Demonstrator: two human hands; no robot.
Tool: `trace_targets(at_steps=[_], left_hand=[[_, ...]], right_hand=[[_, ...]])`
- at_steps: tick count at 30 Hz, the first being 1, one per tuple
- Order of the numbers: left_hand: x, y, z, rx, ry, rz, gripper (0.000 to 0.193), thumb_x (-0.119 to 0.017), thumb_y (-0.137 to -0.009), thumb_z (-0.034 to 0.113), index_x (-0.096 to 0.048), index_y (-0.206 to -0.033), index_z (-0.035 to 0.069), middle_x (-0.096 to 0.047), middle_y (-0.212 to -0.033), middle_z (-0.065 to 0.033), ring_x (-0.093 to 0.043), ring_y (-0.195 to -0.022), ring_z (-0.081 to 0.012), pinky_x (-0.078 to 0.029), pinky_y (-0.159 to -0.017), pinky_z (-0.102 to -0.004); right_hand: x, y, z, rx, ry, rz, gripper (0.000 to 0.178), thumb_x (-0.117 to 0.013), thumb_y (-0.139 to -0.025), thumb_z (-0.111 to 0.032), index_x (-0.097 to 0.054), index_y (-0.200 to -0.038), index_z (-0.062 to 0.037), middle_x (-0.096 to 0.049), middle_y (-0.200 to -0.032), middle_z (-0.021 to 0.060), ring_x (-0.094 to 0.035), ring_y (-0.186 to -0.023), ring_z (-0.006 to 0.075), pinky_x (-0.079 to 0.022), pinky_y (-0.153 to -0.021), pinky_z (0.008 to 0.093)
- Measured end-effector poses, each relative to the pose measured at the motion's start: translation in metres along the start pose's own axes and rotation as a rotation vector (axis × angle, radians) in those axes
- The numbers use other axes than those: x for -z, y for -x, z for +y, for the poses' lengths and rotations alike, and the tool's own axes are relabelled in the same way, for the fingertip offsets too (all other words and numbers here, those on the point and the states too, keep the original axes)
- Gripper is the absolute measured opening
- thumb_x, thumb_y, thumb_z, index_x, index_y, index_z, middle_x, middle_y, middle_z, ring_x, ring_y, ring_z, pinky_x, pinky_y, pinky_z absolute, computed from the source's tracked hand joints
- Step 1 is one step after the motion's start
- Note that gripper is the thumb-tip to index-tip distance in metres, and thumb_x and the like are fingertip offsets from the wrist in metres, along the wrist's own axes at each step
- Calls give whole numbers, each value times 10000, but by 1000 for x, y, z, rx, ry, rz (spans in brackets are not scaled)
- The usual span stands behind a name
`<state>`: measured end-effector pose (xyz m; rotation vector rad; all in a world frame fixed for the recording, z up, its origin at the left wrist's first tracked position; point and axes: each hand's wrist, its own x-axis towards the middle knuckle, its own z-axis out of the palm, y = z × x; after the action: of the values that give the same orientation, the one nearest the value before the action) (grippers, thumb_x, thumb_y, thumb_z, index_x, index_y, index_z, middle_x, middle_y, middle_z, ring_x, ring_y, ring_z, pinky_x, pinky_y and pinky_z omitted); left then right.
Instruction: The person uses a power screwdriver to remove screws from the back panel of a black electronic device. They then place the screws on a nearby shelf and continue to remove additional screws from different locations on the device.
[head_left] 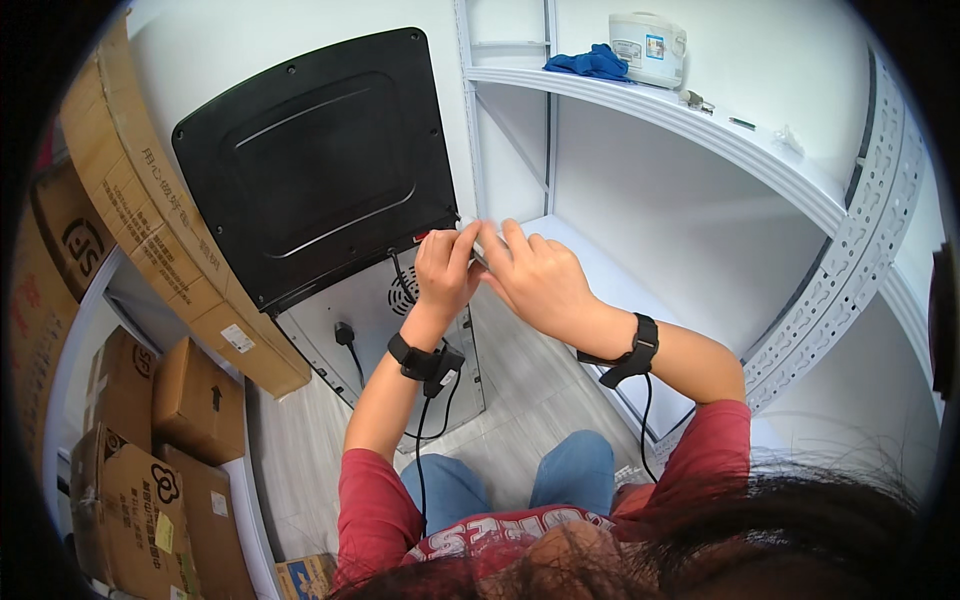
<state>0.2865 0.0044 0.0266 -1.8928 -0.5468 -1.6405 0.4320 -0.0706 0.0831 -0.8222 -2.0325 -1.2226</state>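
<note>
The person's left hand (pixel 445 268) is pinching a slim, pale thing (pixel 479 258) just beside the black panel's (pixel 320 170) lower right corner, grip closed with no gap showing. The right hand (pixel 540 275) is bunching up at the same thing, but its fingertips are blurring, so I can't tell how far closed that grip is, or whether the thing is touching the panel.

What's worrying me: both hands are crowding something tiny and mostly hidden, so one finger knocking another could be sending it to the floor (pixel 510 370). Or its end could be skidding and scuffing the panel. A black cord (pixel 396 265) is hanging right behind the left hand, and the wrist strap's lead (pixel 423 450) is dangling below; either could be snagging.

Room-wise, the tall carton (pixel 200 265) is hugging the panel's left edge, and the white shelf (pixel 700 128) is boxing in the right. Pulling back toward the knees is looking easiest.
</note>
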Motion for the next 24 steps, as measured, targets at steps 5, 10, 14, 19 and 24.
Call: trace_targets(at_steps=[5, 10, 14, 19, 24], left_hand=[[1, 19, 7, 81, -81, 12, 457, -688, -612, 42, -617, -1063, 42, -464, -776, -67, -479, -649, -216, -412, -569, -329], [-7, 24, 13, 111, -64, 57, 468, -648, -607, 38, -619, -1074, 40, -458, -762, -65, -476, -646, -218, -407, -564, -331], [-9, 21, 15, 118, -65, 67, 492, -610, -578, -1, -629, -1068, 42, -450, -720, -57, -469, -632, -215, -400, -553, -327], [-12, 19, 21, 157, -86, 77, 488, -616, -572, -15, -635, -1056, 43, -441, -733, -58, -465, -634, -213, -398, -544, -322], [-14, 14, 16, 186, -53, 93, 471, -612, -593, -24, -630, -1059, 40, -441, -742, -64, -466, -637, -218, -406, -549, -328]], right_hand=[[-1, 14, -5, -46, -25, -119, 451, -704, -739, -409, -561, -866, -1, -475, -537, 23, -457, -385, 128, -351, -370, 239], [4, 19, -12, -171, -105, -300, 491, -720, -708, -370, -582, -984, 12, -468, -566, 29, -470, -421, 142, -373, -402, 250], [7, 12, -4, -79, -102, -49, 472, -725, -702, -350, -579, -977, 5, -458, -571, 26, -472, -455, 152, -393, -439, 260], [-2, 26, -5, -43, -52, -171, 436, -718, -686, -263, -578, -1010, -7, -513, -692, 46, -480, -474, 166, -399, -448, 261], [9, 6, -3, -173, -182, -93, 393, -706, -650, -198, -587, -983, -27, -554, -801, 73, -497, -482, 160, -418, -451, 258]])
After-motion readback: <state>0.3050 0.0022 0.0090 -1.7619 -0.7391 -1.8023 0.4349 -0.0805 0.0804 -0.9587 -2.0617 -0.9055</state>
